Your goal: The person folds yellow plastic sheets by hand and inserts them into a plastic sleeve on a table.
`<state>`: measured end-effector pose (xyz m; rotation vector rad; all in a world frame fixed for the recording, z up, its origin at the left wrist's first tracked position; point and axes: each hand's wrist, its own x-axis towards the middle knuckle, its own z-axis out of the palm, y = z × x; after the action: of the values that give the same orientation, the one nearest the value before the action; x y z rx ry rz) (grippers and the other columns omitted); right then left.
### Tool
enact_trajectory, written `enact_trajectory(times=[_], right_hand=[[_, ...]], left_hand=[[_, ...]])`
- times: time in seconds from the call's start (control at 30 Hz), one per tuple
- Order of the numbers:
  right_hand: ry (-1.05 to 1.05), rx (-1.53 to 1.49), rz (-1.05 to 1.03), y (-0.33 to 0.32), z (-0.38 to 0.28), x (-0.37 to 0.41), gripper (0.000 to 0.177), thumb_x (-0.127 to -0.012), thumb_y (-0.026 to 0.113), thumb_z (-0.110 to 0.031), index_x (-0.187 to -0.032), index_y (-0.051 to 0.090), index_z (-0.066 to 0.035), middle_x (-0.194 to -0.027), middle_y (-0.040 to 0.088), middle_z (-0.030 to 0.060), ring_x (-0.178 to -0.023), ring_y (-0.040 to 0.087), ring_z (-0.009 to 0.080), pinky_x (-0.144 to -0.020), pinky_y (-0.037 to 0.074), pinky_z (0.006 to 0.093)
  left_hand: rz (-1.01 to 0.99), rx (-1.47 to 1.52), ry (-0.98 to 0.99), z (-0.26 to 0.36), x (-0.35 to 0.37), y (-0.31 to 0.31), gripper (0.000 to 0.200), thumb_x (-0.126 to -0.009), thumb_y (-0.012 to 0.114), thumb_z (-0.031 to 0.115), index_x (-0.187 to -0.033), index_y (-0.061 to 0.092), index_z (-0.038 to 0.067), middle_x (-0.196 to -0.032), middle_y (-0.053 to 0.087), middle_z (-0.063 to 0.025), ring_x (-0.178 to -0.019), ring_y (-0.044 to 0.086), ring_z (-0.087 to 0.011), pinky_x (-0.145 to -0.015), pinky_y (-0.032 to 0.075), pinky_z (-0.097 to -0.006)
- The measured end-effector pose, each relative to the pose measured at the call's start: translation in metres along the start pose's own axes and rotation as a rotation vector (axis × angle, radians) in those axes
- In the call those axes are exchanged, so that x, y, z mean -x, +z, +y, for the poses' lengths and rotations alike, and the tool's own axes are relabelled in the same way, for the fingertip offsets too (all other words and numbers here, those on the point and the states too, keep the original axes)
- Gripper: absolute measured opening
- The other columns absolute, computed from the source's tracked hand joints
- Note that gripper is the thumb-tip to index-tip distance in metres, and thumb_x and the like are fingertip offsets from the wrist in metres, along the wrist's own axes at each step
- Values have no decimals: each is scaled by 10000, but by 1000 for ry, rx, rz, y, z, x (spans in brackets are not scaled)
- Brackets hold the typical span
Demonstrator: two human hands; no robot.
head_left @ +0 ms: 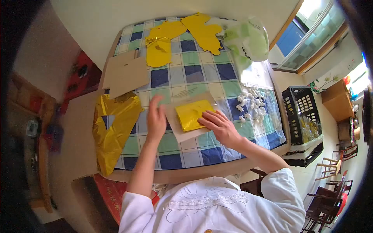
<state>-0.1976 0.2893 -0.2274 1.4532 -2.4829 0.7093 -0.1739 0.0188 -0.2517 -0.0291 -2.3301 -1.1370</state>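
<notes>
A folded yellow foil piece [190, 115], flat and glossy like a deflated balloon, lies on a thin pale sleeve or sheet [188, 136] with faint print along its top. My right hand [222, 128] rests on the foil's right side, its fingers stretched over it. My left hand [156, 119] is raised just left of the sleeve, fingers extended and slightly blurred, with nothing in it. To its left, a large gold foil balloon [116, 136] lies flat, with a triangular opening. A stack of tan cardboard sheets [125, 73] is above it.
More flat yellow foil balloons [202, 33] lie at the far side of the checked cloth [213, 156]. A green-white plastic bag [248, 40] stands far right, above a pile of small white items [251, 103]. A black crate [301, 112] is beyond the right edge.
</notes>
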Motion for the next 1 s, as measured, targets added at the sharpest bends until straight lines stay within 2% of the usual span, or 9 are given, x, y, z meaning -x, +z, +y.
enact_trajectory(times=[0.07,0.17,0.27,0.37,0.53,0.73,0.87,1.0], right_hand=[[36,-68,24,-3,-2,-6,550,-749,555,48,-1281,541,-93,-1286,538,155,-1220,491,317,-1046,366,447],[80,-159,40,-11,-10,-18,540,-733,548,123,-1247,562,-41,-1243,560,166,-1184,517,347,-1020,410,441],[74,-178,22,-9,-15,-22,553,-731,542,127,-1252,561,-55,-1245,567,151,-1171,525,348,-984,446,422],[143,-214,-15,-9,-22,-22,568,-729,532,135,-1257,563,-72,-1261,562,147,-1173,523,348,-985,450,418],[140,-220,-25,-8,-24,-23,601,-717,525,131,-1278,548,-85,-1273,555,145,-1180,518,337,-987,446,412],[87,-139,-1,3,-20,-26,633,-681,540,133,-1276,553,-82,-1276,555,152,-1193,513,345,-992,438,434],[53,-84,21,10,-12,-27,626,-683,567,95,-1283,545,-82,-1285,548,152,-1205,504,347,-997,422,448],[80,-72,11,21,-17,-23,615,-686,585,55,-1285,541,-79,-1306,535,150,-1231,487,339,-1018,397,452]], left_hand=[[152,417,-464,-21,30,1,262,-941,513,89,-1199,513,45,-1207,580,-119,-1076,577,-220,-928,461,-348],[-4,792,-687,21,56,15,325,-959,524,140,-1272,487,58,-1262,540,-77,-1175,516,-174,-974,433,-324],[-100,762,-784,13,69,42,452,-932,593,193,-1338,434,74,-1267,536,-76,-1174,527,-193,-981,445,-325],[37,995,-900,13,56,55,524,-909,632,240,-1356,409,83,-1279,524,-78,-1177,531,-207,-986,460,-334],[8,801,-738,19,35,66,478,-958,538,297,-1370,391,107,-1292,520,-82,-1176,538,-209,-967,490,-388],[-151,1102,-984,42,28,62,454,-986,469,338,-1376,388,120,-1290,528,-87,-1148,561,-207,-943,506,-415],[-353,1163,-956,46,50,64,438,-1012,388,367,-1383,386,135,-1287,539,-88,-1091,601,-205,-894,534,-430],[-410,1084,-987,48,53,53,437,-1012,391,369,-1388,382,146,-1283,543,-81,-1062,617,-197,-881,541,-391]])
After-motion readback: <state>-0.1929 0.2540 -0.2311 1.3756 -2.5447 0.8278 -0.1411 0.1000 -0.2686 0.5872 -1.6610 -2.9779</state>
